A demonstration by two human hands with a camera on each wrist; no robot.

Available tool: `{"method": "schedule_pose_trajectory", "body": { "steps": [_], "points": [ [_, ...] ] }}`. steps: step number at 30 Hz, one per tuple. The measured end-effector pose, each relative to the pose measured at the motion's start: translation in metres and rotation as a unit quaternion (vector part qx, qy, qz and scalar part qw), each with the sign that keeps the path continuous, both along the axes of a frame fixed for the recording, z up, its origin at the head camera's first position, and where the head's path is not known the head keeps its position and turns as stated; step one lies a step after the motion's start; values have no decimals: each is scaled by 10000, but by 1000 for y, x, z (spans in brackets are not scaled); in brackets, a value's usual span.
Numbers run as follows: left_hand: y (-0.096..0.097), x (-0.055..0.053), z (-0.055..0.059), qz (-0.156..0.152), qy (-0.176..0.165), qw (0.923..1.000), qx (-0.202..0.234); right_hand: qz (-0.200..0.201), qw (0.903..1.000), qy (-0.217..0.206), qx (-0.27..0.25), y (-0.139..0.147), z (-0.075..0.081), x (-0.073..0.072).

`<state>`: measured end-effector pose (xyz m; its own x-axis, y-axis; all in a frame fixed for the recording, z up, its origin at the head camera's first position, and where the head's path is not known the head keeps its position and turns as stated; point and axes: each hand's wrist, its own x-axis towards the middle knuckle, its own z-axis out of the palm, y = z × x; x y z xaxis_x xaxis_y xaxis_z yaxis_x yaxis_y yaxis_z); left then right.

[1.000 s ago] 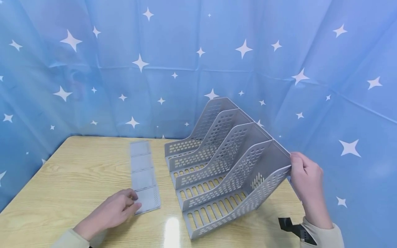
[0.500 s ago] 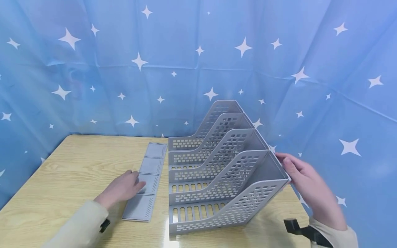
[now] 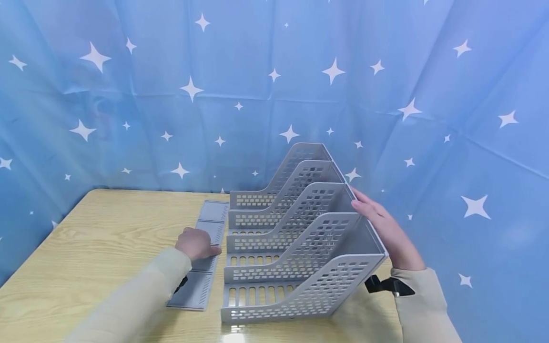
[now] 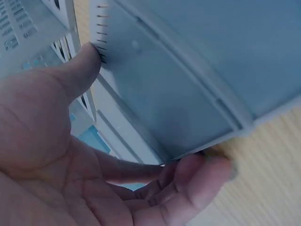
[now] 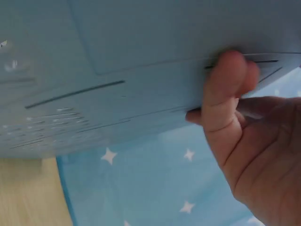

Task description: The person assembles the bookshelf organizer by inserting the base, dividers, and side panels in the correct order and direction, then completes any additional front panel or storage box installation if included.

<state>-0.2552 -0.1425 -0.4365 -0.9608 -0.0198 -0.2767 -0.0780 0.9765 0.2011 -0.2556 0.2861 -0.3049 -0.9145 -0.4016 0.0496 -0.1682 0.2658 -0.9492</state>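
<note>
A grey file rack (image 3: 300, 281) with several slots stands on the table, its perforated dividers sloping up to a tall back on the right. Left of it lies a long flat grey plastic panel (image 3: 213, 211), split by ridges into sections. My left hand (image 3: 195, 244) reaches across the panel and grips it between its long edges. In the left wrist view, the thumb (image 4: 89, 59) is at the slotted edge and the curled fingers (image 4: 202, 179) are at the opposite edge. Fairly straight fingers of my right hand (image 3: 386, 228) touch the rack's back near its upper edge.
The wooden table (image 3: 86, 247) ends at the back against a blue curtain (image 3: 257, 95) with white stars. A black strap (image 3: 392, 286) is on the right wrist. The panel lies close along the rack's front.
The rack has turned squarer to the table, its front now beside the panel. My left hand has moved farther over the panel, which has swung right. My right hand has slid along the rack's back.
</note>
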Motion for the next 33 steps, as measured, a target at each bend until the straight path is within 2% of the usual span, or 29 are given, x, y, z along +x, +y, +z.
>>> {"method": "schedule_pose_trajectory", "body": {
  "steps": [5, 8, 12, 14, 19, 22, 24, 27, 33],
  "points": [
    [-3, -6, -4, 90, 162, 9997, 129, -41, 9963, 610, 607, -10, 4, 10],
    [-11, -11, -7, 196, 158, 9987, 441, -121, 9933, 737, 883, -15, 5, 14],
    [-24, -16, -3, 231, 145, 9933, 1127, -86, 9943, 729, 776, -18, 4, 16],
    [-29, -18, 2, 141, 143, 9868, 1604, -70, 9946, 734, 725, -18, 3, 16],
    [-34, -19, 13, -271, 61, 9607, 2761, -115, 9952, 696, 683, -19, 2, 18],
    [-30, -15, 17, -423, -1, 9448, 3248, -123, 9953, 707, 649, -20, -1, 17],
    [-26, -11, 20, -507, -8, 9370, 3457, -122, 9954, 713, 629, -20, -3, 16],
    [-20, -7, 25, -588, 46, 9299, 3631, -94, 9962, 672, 548, -19, -5, 15],
    [-15, -2, 37, -711, 251, 9307, 3578, -104, 9974, 593, 386, -18, -5, 17]
  ]
}}
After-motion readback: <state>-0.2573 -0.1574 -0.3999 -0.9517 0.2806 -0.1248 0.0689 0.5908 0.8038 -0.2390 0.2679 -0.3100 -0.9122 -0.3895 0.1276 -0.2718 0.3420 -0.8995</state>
